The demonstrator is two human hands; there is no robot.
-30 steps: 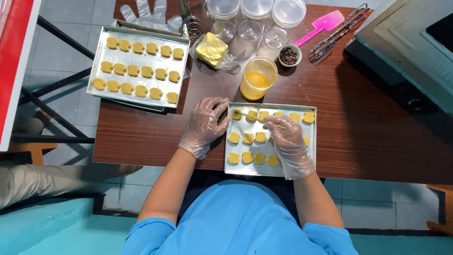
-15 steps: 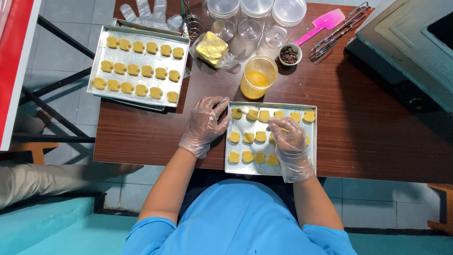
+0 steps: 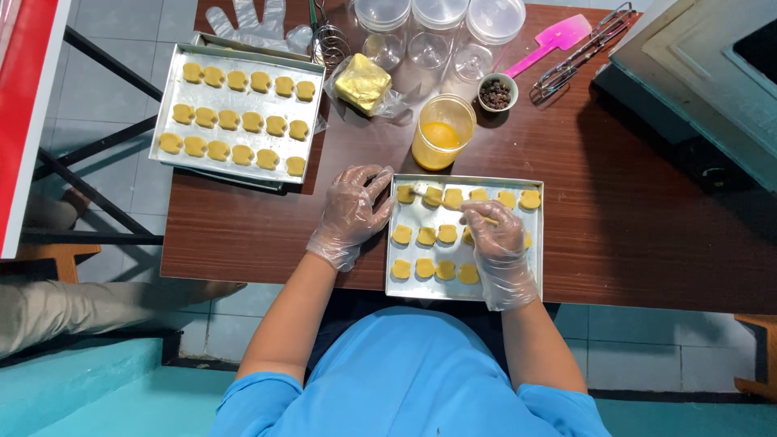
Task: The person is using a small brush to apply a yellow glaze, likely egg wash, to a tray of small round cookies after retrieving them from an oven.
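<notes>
A full tray (image 3: 166, 121) of yellow cookies (image 3: 231, 121) sits far left. The left hand (image 3: 350, 212) (in a clear glove) rests open at the edge of the near tray (image 3: 538, 275). The right hand (image 3: 498, 243) lies over the cookies there (image 3: 425, 268), fingertips pinched narrow; what they pinch I cannot tell.

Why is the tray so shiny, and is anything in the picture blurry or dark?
In the head view, the metal tray near the hands reflects soft light, with no harsh glare; the clear gloves on the left hand and right hand catch small glints; the cookies and jars look sharp, not blurred; the floor under the table is darker.
</notes>
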